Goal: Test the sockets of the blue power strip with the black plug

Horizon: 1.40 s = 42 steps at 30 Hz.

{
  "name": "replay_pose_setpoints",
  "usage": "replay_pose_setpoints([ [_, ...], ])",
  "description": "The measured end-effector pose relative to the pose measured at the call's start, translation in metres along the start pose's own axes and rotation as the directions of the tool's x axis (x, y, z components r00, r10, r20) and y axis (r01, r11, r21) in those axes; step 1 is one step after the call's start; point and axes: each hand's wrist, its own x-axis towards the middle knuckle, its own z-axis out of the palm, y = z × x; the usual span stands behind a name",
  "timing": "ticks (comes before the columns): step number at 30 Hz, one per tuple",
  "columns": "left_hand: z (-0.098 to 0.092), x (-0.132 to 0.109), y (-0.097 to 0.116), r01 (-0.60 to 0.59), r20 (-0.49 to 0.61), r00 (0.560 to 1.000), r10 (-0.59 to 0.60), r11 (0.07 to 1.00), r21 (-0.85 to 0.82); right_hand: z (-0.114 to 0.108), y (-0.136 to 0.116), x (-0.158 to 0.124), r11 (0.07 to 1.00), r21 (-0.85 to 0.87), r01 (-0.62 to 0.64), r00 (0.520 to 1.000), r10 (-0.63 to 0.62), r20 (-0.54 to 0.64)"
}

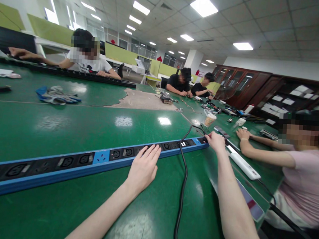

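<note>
A long blue and black power strip [101, 157] with rows of sockets lies across the green table. My left hand [145, 165] rests flat on its middle part, fingers stretched out and close together. At the strip's far right end is my right hand [215, 141], fingers curled and pressed together by the tip; what they grip, if anything, is hidden. A black cable [182, 186] loops over the strip between my hands and runs down to the table's near edge.
Right of my right arm lie a white power strip [244, 163] and a phone-like flat panel [249, 200]. Work gloves [57, 95] lie at left. A plastic cup [209, 118] stands beyond my right hand. Co-workers sit around the table, one close at right [300, 171].
</note>
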Motion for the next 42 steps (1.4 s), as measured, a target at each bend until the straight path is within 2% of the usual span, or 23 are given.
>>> replay_pose_setpoints([
  [6, 0.0, 0.0, 0.001, -0.002, -0.014, 1.0, 0.002, 1.0, -0.014, -0.003, -0.004, -0.002, 0.998, 0.012, -0.059, 0.998, 0.059, -0.001],
  [11, -0.002, 0.0, 0.001, -0.008, -0.006, 1.0, 0.008, 1.0, -0.013, -0.008, -0.004, -0.003, 1.0, 0.019, -0.012, 0.999, 0.011, 0.035],
  [14, -0.002, 0.0, 0.001, 0.0, 0.007, 1.0, 0.0, 1.0, -0.007, -0.017, -0.004, -0.001, 0.994, 0.077, -0.079, 0.995, 0.083, -0.05],
  [17, -0.002, 0.0, 0.001, 0.007, 0.016, 1.0, -0.007, 1.0, 0.001, -0.034, -0.006, 0.002, 0.974, 0.159, -0.161, 0.964, 0.19, -0.187],
  [19, -0.003, 0.0, 0.001, 0.005, 0.018, 1.0, -0.005, 1.0, 0.005, -0.046, -0.008, 0.003, 0.975, 0.168, -0.148, 0.963, 0.181, -0.202],
  [22, -0.004, 0.0, 0.001, -0.001, 0.025, 1.0, 0.001, 1.0, 0.01, -0.063, -0.016, 0.001, 0.983, 0.159, -0.088, 0.969, 0.122, -0.215],
  [27, -0.005, 0.0, 0.001, -0.008, 0.042, 0.999, 0.008, 1.0, 0.014, -0.089, -0.032, -0.004, 0.958, 0.235, 0.164, 0.944, -0.083, -0.318],
  [29, -0.005, 0.0, 0.002, -0.006, 0.038, 0.999, 0.006, 1.0, 0.008, -0.099, -0.038, -0.007, 0.923, 0.325, 0.206, 0.96, -0.127, -0.249],
  [31, -0.006, 0.0, 0.003, 0.003, 0.025, 1.0, -0.003, 1.0, -0.008, -0.107, -0.047, -0.013, 0.861, 0.457, 0.223, 0.975, -0.198, -0.103],
  [33, -0.006, -0.001, 0.003, 0.024, -0.007, 1.0, -0.024, 0.999, -0.043, -0.114, -0.057, -0.021, 0.771, 0.599, 0.216, 0.955, -0.295, 0.036],
  [35, -0.006, -0.002, 0.003, 0.052, -0.053, 0.997, -0.057, 0.993, -0.104, -0.119, -0.069, -0.028, 0.684, 0.704, 0.19, 0.922, -0.37, 0.111],
  [37, -0.007, -0.003, 0.004, 0.092, -0.092, 0.99, -0.112, 0.977, -0.195, -0.123, -0.082, -0.035, 0.626, 0.758, 0.184, 0.903, -0.413, 0.122],
  [39, -0.01, -0.002, 0.007, 0.174, -0.104, 0.97, -0.218, 0.929, -0.328, -0.127, -0.094, -0.041, 0.588, 0.781, 0.21, 0.888, -0.448, 0.098],
  [42, -0.021, 0.0, 0.012, 0.331, -0.068, 0.897, -0.437, 0.764, -0.554, -0.133, -0.11, -0.05, 0.53, 0.798, 0.287, 0.858, -0.512, 0.031],
])
